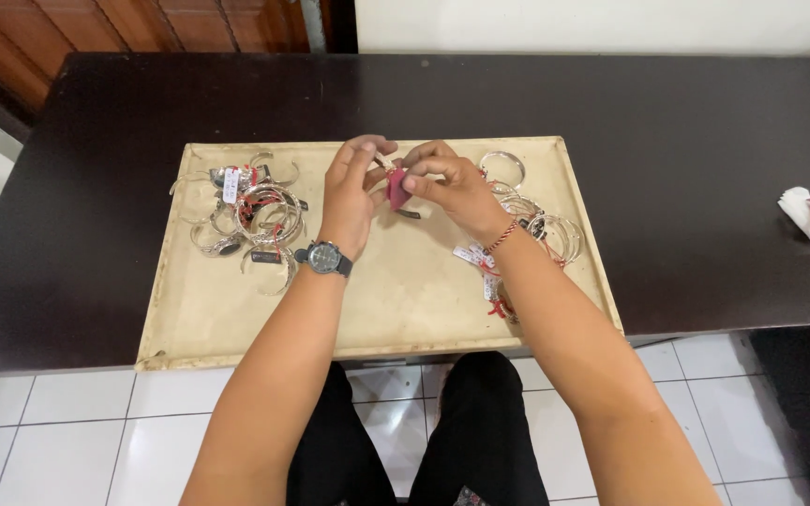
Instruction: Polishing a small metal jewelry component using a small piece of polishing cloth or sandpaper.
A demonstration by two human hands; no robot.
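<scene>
tray (236, 328), hands (353, 192), perhaps red cloth (397, 187)

Seen from beside the table, the person works with both forearms bare to the elbow and no sleeves showing. The left hand (353, 192) has a wristwatch (323, 256) strapped at the wrist: a round dark face with a grey-blue case on a dark band. The right hand (447, 187) wears a thin braided cord bracelet (502, 236) in red and white at the wrist. No rings show on the fingers. The legs are clad in plain black trousers (424, 431), with a patch of patterned fabric at the lower edge.
</scene>
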